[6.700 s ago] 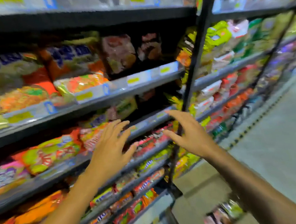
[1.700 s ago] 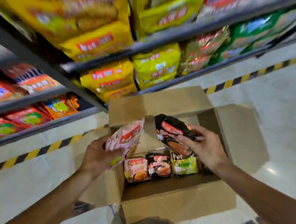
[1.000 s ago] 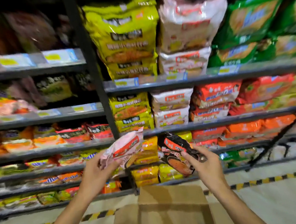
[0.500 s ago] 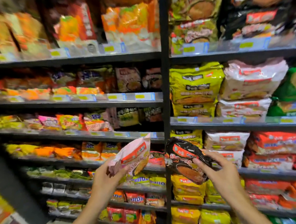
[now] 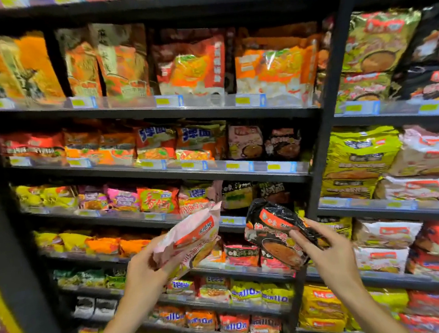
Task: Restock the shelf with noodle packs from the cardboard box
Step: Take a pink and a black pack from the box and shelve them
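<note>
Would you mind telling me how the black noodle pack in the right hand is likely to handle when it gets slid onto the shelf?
The black noodle pack looks light: the right hand holds it by one edge. Its glossy, crinkled wrapper is probably slippery and soft, so it may buckle when pushed. The noodles inside could crack if squeezed.

Glossy plastic black pack (image 5: 278,234) (crinkled); matt shelf (image 5: 160,173)

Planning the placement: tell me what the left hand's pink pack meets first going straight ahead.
Likely the packs on the shelf just beyond the pink noodle pack held by the left hand; depth is unclear.
</note>
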